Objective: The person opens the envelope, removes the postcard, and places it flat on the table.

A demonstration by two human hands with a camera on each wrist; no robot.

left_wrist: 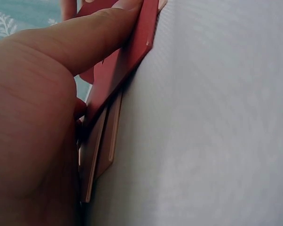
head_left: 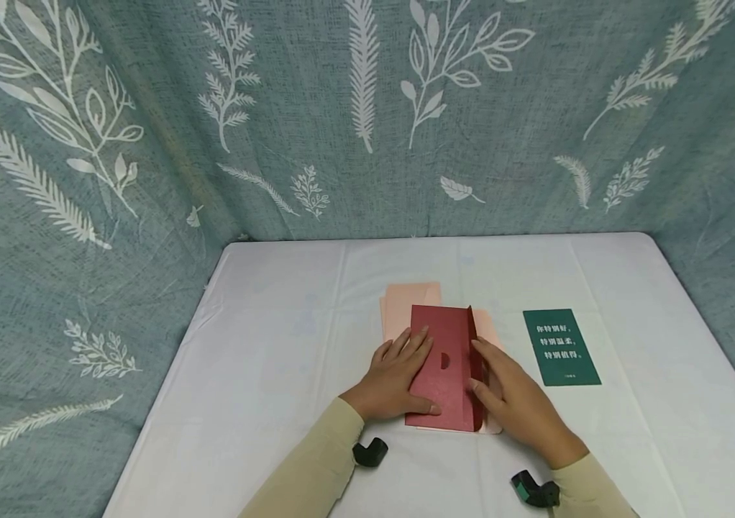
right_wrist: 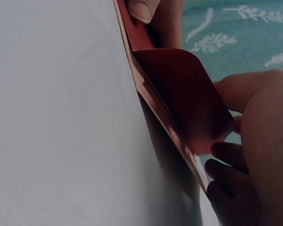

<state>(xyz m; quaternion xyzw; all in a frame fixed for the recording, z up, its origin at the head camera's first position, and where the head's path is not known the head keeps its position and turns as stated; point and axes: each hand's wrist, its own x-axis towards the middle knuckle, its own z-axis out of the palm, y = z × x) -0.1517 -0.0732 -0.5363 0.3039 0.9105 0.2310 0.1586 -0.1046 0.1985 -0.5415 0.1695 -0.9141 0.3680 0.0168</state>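
A red envelope point(head_left: 435, 360) with a small half-round slot in its front lies lengthwise before me. My left hand point(head_left: 390, 378) presses it down, fingers spread over its left side and thumb along the lower part. On the right side the envelope's flap point(right_wrist: 184, 99) stands raised. My right hand point(head_left: 516, 399) holds this flap at its outer edge, with the thumb and index finger over it and the other fingers curled below. Pale pink envelopes point(head_left: 406, 298) lie beneath the red one, fanned out; their edges show in both wrist views.
To the right lies a dark green card point(head_left: 562, 347) with white lettering. Everything rests on a white-covered table point(head_left: 277, 324). A blue-green curtain point(head_left: 316, 115) with white leaf prints hangs behind and along both sides.
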